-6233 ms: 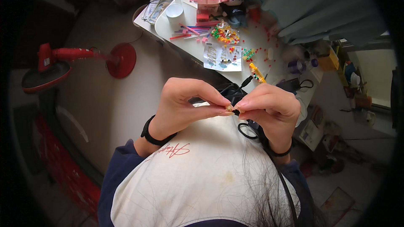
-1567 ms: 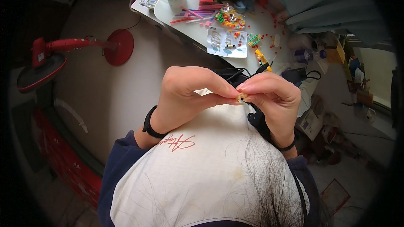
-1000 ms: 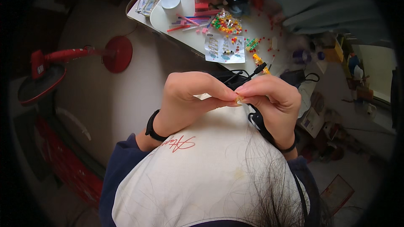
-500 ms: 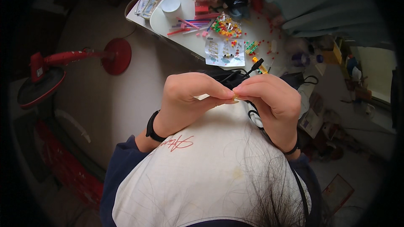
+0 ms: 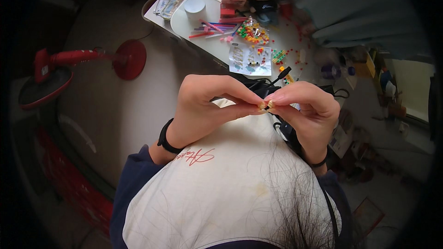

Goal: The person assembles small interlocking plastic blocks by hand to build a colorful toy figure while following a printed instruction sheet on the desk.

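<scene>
In front of my chest my left hand (image 5: 210, 97) and my right hand (image 5: 307, 103) meet, thumb and forefinger of each pressed together. My left fingertips pinch a tiny pale-yellow piece (image 5: 262, 105). Close beside it, a small yellow-and-white piece (image 5: 271, 104) sits in my right fingertips. Both look like little toy building bricks, but fingers cover most of them. Something dark shows between the two pieces. Past my hands, a printed instruction sheet (image 5: 239, 64) lies on the white table (image 5: 184, 30), with a small green-and-yellow brick assembly (image 5: 279, 56) to its right.
A clear bag of colourful small bricks (image 5: 253, 31) lies behind the sheet, near pink and purple sticks (image 5: 221, 26). A white round container (image 5: 194, 7) and a doll (image 5: 264, 4) stand farther back. Black cables (image 5: 277, 80) hang at the table's near edge. A red fan (image 5: 129, 60) stands left.
My fingertips have parted slightly, and two separate small pieces now show where one was barely visible. My right hand has shifted a little to the right. The view has moved slightly.
</scene>
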{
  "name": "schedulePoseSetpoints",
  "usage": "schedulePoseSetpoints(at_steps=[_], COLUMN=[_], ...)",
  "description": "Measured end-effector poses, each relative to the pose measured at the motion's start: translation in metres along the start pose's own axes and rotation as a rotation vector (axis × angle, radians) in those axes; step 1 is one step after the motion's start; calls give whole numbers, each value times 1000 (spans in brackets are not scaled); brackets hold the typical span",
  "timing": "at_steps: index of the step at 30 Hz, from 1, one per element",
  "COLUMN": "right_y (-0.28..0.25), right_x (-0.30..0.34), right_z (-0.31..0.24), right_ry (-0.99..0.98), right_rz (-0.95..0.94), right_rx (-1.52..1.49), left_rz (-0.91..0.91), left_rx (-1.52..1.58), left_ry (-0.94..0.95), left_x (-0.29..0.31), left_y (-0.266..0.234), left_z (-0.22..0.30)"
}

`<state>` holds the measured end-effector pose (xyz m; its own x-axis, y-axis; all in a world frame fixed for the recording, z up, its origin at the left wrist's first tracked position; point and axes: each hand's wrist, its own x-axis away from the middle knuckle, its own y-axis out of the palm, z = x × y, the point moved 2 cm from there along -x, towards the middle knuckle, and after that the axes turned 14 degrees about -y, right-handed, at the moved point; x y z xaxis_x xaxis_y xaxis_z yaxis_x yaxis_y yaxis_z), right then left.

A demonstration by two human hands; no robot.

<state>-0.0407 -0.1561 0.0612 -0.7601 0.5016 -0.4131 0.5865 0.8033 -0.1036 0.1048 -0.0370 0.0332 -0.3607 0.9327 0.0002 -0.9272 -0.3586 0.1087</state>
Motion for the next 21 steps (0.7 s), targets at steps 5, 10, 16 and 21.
schedulePoseSetpoints(at_steps=[5,10,16,21], right_y=[1,2,4,4], right_x=[-1,2,7,11], right_z=[1,3,2,1], right_ry=[-19,7,14,11], right_rz=[-70,-77,-80,-79], right_rx=[-24,-63,-58,-39], left_rz=[8,16,26,43], left_rx=[20,3,-28,-11], left_ry=[-18,-11,21,14], left_x=[7,12,17,21], left_y=[-2,0,5,7], left_z=[-3,-3,-4,-5])
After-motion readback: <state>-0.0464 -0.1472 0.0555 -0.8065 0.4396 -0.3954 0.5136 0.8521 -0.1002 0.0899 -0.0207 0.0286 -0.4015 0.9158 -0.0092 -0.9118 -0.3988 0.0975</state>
